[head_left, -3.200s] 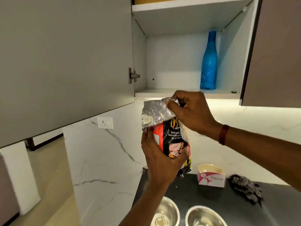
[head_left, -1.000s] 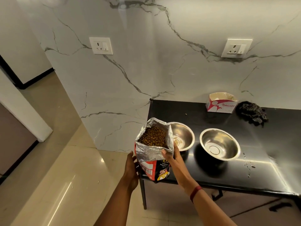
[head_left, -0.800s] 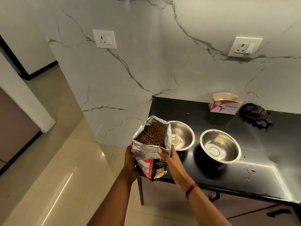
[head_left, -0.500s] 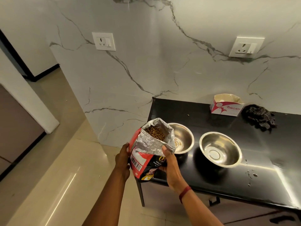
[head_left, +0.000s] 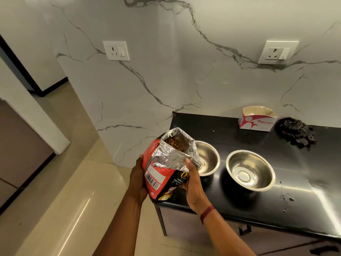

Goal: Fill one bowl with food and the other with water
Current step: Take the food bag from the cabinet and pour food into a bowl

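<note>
Since half a second ago we have tipped the red and black pet-food bag with its silver foil lining [head_left: 166,170] further over, so its open mouth now leans toward the nearer round steel bowl [head_left: 209,157]. Brown kibble shows inside the mouth.

That bowl stands on the glossy black table [head_left: 239,133], with a second round steel bowl [head_left: 251,169] just beside it to the right. At the back of the table, against the white grey-veined marble wall [head_left: 184,80], sits an open white and red cardboard box [head_left: 258,121], with a crumpled dark checked cloth [head_left: 295,133] beside it. Two white wall sockets [head_left: 116,50] are set in the marble. Left of the table, shiny beige floor tiles [head_left: 55,200] run toward a doorway.

Our left hand [head_left: 137,180] clasps the bag's left side, with the fingers hidden behind it. Our right hand [head_left: 192,183] grips the bag's right side, fingers [head_left: 188,164] curled onto the foil rim, with a red band on the wrist.
</note>
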